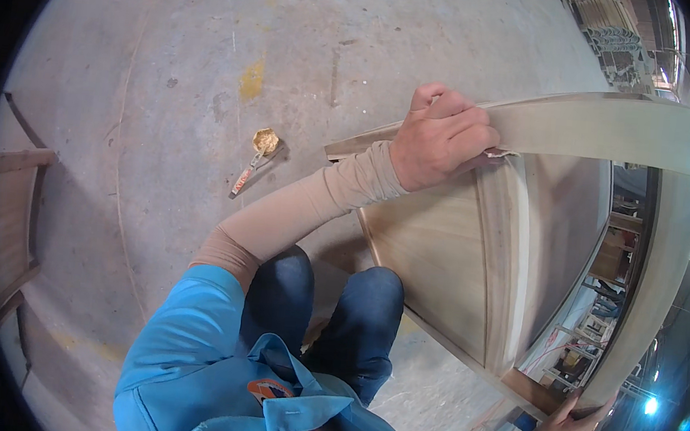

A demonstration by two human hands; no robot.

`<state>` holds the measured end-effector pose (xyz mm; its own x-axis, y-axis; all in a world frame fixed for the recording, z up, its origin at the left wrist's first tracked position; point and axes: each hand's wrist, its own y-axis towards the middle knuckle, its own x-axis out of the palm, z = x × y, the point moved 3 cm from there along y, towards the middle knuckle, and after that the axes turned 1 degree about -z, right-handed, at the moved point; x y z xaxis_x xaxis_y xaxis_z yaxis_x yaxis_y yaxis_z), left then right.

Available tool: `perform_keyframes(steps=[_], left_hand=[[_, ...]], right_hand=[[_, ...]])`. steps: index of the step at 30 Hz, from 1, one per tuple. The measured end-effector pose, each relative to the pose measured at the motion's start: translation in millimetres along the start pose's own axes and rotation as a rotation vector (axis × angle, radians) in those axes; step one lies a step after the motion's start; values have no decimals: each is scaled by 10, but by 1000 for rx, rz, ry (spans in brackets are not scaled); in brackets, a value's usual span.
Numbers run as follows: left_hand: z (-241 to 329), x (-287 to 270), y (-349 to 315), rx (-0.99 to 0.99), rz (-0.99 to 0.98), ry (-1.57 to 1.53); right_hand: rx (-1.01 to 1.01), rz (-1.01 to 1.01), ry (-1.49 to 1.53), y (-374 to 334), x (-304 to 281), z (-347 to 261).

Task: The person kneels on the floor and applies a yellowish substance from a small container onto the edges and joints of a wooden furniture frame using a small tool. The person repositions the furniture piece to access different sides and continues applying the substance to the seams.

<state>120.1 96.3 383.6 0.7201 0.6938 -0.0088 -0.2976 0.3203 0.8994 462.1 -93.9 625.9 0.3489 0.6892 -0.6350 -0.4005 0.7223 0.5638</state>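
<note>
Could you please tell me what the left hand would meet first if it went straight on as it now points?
The left hand would first meet the curved wooden rail it already touches; past its edge seems to lie the concrete floor, though depth is hard to judge.

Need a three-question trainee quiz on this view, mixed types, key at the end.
1. True or false: the left hand is higher in the picture than the right hand.
2. Where is the small round tan object with the red-and-white handle? a) on the person's knee b) on the grey concrete floor
3. What does the right hand touch?

Key: 1 true; 2 b; 3 the pale, curved wooden frame.
</note>
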Motion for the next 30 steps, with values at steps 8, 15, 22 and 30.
perform_keyframes(steps=[8,15,22,30], left_hand=[[-56,-48,33,-44,-93,-43],[25,-56,86,18,-40,27],[-7,-31,-76,67,-31,141],[-162,-169,-377,8,-182,155]], right_hand=[[-10,16,7,-20,2,-2],[-34,30,-17,-19,-12,16],[-63,53,-59,30,-18,-25],[-53,54,-16,35,-24,-70]])
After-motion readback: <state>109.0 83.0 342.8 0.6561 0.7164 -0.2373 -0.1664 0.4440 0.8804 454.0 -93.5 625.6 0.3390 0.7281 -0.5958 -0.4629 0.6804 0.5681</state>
